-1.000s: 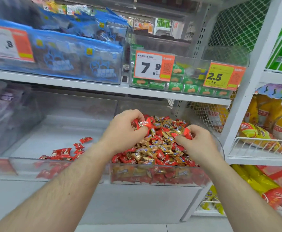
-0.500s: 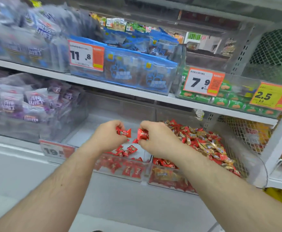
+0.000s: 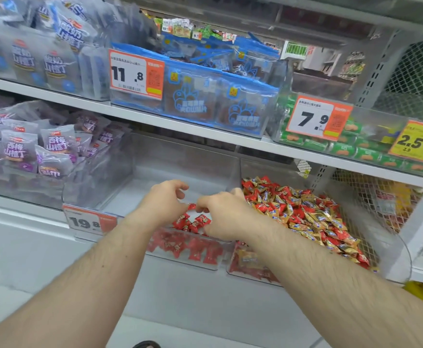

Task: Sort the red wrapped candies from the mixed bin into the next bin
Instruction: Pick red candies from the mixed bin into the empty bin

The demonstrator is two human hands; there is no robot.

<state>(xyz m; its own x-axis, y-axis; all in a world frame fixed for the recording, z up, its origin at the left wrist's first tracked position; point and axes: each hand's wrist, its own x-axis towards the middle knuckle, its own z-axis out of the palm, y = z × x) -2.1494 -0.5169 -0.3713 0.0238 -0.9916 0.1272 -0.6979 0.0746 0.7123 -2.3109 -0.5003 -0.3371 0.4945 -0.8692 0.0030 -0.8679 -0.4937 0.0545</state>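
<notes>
My left hand [image 3: 161,203] hangs loose-fingered and my right hand [image 3: 221,216] pinches 1 red candy [image 3: 191,206] above the next bin [image 3: 155,172]; a small red pile [image 3: 192,223] lies beneath, many reds remain in the mixed bin [image 3: 393,249] beside my right.

The mixed bin [image 3: 396,249] is clear, heaped with red and gold wrapped candies [image 3: 303,209]. The next bin [image 3: 120,192], also clear, holds only red wrapped candies [image 3: 192,223]. Its price tag [image 3: 90,221] is white and orange. Above sit blue packets [image 3: 215,101], green packets [image 3: 343,149] and a yellow tag [image 3: 417,141].
</notes>
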